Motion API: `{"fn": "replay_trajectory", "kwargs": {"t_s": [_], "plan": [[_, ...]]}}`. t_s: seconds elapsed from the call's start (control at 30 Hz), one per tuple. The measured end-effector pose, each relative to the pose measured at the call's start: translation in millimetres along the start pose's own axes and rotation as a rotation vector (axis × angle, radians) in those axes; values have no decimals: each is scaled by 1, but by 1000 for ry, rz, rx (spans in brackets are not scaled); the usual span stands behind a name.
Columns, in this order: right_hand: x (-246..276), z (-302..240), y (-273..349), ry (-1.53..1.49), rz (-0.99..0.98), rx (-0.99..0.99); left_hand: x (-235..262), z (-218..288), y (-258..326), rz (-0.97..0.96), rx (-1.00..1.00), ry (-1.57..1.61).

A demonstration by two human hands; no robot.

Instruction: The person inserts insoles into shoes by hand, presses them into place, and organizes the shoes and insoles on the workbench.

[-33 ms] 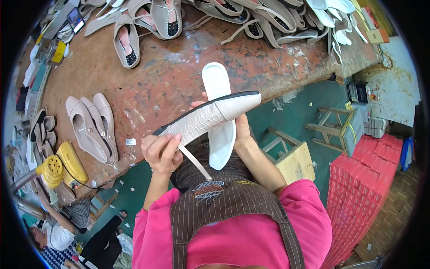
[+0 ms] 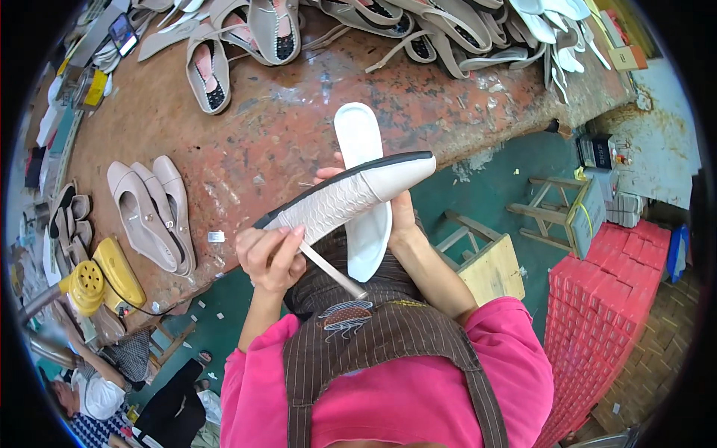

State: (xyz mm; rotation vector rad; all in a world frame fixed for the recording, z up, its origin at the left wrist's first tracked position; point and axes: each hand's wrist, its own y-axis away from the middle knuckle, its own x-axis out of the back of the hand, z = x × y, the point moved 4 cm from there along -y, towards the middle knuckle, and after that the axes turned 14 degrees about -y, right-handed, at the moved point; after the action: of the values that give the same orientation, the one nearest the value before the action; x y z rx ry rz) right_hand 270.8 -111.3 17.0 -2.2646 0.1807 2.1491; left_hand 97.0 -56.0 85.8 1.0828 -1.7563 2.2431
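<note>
A beige shoe (image 2: 336, 200) with a woven-pattern side and a dark sole edge lies on its side in the air before my apron, toe to the right. My left hand (image 2: 267, 257) pinches it at the heel end, where a thin beige strap (image 2: 332, 272) hangs down over the apron. Crossing behind the shoe is a white insole (image 2: 358, 133), its two ends showing above and below. My right hand (image 2: 401, 222) is closed round the insole from behind; fingertips come out at its left edge. Whether this hand also touches the shoe is hidden.
Several beige shoes (image 2: 208, 71) are heaped along the far side of the worn workbench (image 2: 246, 142); more beige shoes (image 2: 142, 213) lie left. A yellow lamp-like head (image 2: 88, 280) stands near left. Wooden stools (image 2: 489, 265) and stacked red boxes (image 2: 597, 299) are right. Another person (image 2: 101, 392) is lower left.
The strap's hanging end has swung a little to the right. Both hands keep their hold, and the whole view has shifted very slightly.
</note>
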Motion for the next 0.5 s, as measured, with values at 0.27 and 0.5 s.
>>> {"fn": "replay_trajectory", "kwargs": {"t_s": [0.27,0.5], "plan": [[-4,1,-3,-80,35,-27,9,15,1,-68,-52,51],[6,-10,2,128,279,26,-2,2,-13,-176,75,77]]}}
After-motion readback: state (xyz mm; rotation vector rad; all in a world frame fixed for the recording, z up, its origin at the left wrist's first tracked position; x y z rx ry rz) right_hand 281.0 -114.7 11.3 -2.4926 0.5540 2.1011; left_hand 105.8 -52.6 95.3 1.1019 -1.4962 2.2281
